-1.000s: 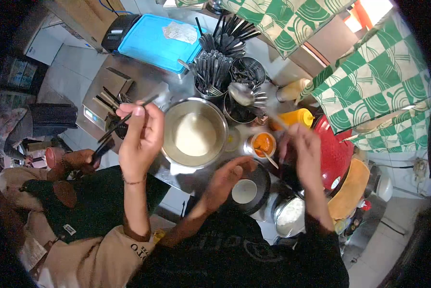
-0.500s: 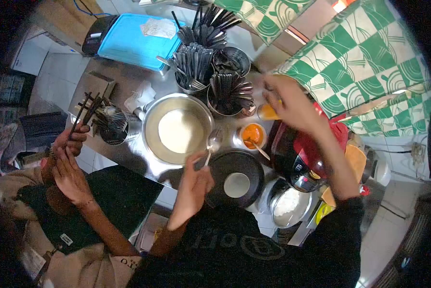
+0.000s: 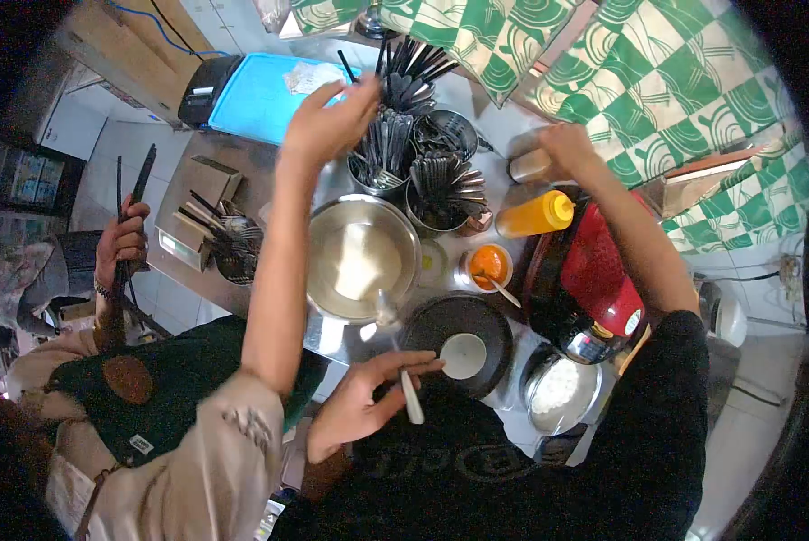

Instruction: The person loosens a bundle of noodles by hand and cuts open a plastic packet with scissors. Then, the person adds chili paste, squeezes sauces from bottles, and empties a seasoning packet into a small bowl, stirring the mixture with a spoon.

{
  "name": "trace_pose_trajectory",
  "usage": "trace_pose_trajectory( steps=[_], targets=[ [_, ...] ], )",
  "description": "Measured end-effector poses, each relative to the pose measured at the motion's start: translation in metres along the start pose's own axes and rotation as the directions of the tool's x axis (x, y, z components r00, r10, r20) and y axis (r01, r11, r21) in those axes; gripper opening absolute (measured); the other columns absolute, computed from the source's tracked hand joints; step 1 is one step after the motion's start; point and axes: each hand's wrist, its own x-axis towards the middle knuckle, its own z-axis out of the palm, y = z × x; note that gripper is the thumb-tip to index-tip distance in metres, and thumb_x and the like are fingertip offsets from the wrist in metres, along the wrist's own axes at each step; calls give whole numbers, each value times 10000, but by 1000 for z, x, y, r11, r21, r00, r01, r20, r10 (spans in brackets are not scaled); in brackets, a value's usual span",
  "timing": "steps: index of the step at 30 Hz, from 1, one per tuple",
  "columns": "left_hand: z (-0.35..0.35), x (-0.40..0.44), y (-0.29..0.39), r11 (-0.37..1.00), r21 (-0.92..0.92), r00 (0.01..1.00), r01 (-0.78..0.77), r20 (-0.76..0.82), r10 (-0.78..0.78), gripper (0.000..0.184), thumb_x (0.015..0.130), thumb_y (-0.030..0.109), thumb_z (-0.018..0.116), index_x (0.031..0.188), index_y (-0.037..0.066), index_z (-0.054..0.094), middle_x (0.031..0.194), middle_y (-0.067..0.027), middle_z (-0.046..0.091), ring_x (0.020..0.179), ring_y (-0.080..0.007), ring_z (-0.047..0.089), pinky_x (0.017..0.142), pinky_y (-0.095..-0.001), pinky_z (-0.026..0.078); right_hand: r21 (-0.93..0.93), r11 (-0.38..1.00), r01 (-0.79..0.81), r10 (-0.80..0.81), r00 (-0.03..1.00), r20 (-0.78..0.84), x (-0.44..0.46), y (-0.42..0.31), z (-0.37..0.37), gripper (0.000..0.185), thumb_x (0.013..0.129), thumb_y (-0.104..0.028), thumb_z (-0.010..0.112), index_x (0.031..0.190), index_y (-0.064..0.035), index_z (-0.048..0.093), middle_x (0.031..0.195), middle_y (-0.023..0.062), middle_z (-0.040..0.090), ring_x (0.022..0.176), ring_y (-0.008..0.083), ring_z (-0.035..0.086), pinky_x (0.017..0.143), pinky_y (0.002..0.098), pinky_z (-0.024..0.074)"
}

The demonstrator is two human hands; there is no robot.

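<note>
My left hand point(image 3: 368, 397) holds a metal spoon point(image 3: 411, 397) between its fingers, its blurred bowl end pointing up beside the rim of the large steel bowl point(image 3: 409, 261). Just to the right is a round black plate point(image 3: 422, 329) bearing a small white dish point(image 3: 463, 356). At the back, my right hand point(image 3: 569, 149) is closed around a blurred pale cylindrical container point(image 3: 531, 162). In front of that container lies a yellow-orange squeeze bottle point(image 3: 535, 216). A small cup of orange sauce point(image 3: 489, 263) with a spoon in it stands below the bottle.
A co-worker's hand point(image 3: 328, 126) reaches over the cutlery holders point(image 3: 377, 171); their other hand point(image 3: 123, 239) grips dark chopsticks. A red-and-black cooker point(image 3: 594, 279) and a steel bowl of white food point(image 3: 562, 392) stand right. A blue-lidded box point(image 3: 260, 99) is behind.
My right hand has moved from beside the squeeze bottle to the container. The spoon in my left hand has tipped, handle end toward me. The co-worker's arm has swung in over the cutlery.
</note>
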Motion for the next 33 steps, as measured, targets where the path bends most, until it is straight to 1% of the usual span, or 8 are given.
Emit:
trace_pose_trajectory(
  steps=[6, 10, 12, 15, 21, 24, 30, 33],
  targets=[
    [12, 5, 13, 945, 326, 997, -42, -46, 60, 340, 930, 150, 777, 1235, 36, 676, 1099, -154, 763, 966, -322, 751, 802, -385, 571, 543, 790, -285, 256, 958, 129, -98, 87, -97, 575, 785, -437, 826, 1123, 18, 734, 976, 148, 768, 902, 336, 743, 787, 451, 577],
    [23, 10, 24, 914, 406, 991, 1, -126, 55, 184, 914, 148, 797, 1008, 51, 674, 876, -143, 745, 751, -228, 698, 707, -367, 536, 897, -47, -440, 320, 844, 431, -210, 100, -124, 595, 935, -523, 699, 1172, 23, 690, 874, 184, 745, 632, 185, 718, 460, 268, 569],
    [26, 12, 13, 785, 618, 977, -48, -135, 166, 204, 942, 198, 770, 953, 47, 634, 765, -188, 638, 734, -372, 660, 655, -434, 504, 715, -612, -337, 206, 805, 556, -259, 68, -124, 646, 953, -549, 672, 1283, 5, 635, 870, 163, 742, 629, 204, 719, 467, 265, 579],
    [31, 14, 22, 761, 646, 979, -61, -109, 171, 160, 1036, 193, 614, 1078, 46, 661, 846, -209, 647, 825, -432, 665, 714, -474, 509, 403, -902, -156, 45, 894, 446, -344, 12, -62, 784, 937, -582, 669, 1402, 30, 515, 1026, 228, 705, 739, 299, 736, 537, 364, 621],
    [52, 19, 38, 805, 545, 946, -235, -63, 318, 323, 1032, 97, 556, 1322, -25, 624, 1072, -277, 693, 992, -421, 684, 860, -438, 535, -69, -971, 231, 229, 973, 33, -338, -147, -116, 968, 745, -320, 784, 1564, -90, 321, 1251, 212, 523, 930, 366, 658, 784, 515, 630],
    [65, 21, 54, 792, 583, 975, -182, 2, 222, 319, 1058, 135, 525, 1306, -14, 660, 985, -235, 691, 866, -388, 662, 790, -427, 517, 15, -899, 438, 433, 884, 178, -327, -155, -136, 909, 737, -277, 780, 1524, -81, 370, 1216, 193, 546, 1010, 357, 645, 902, 519, 584],
    [87, 28, 32, 956, -223, 971, -192, -183, 152, 245, 1059, 166, 467, 1172, 7, 615, 809, -24, 530, 663, -69, 456, 607, -251, 374, 464, -524, 714, 774, 627, -89, -329, -118, -200, 792, 831, -247, 791, 1498, -76, 400, 1254, 184, 566, 1160, 363, 613, 990, 564, 533],
    [103, 24, 48, 932, -343, 981, -115, -186, 53, 170, 1030, 140, 478, 1119, 39, 582, 827, -2, 534, 658, -58, 455, 600, -223, 343, 492, -613, 619, 657, 744, -117, -371, -74, -240, 785, 820, -244, 786, 1493, -82, 415, 1261, 180, 589, 1147, 367, 610, 973, 603, 523]
  ],
)
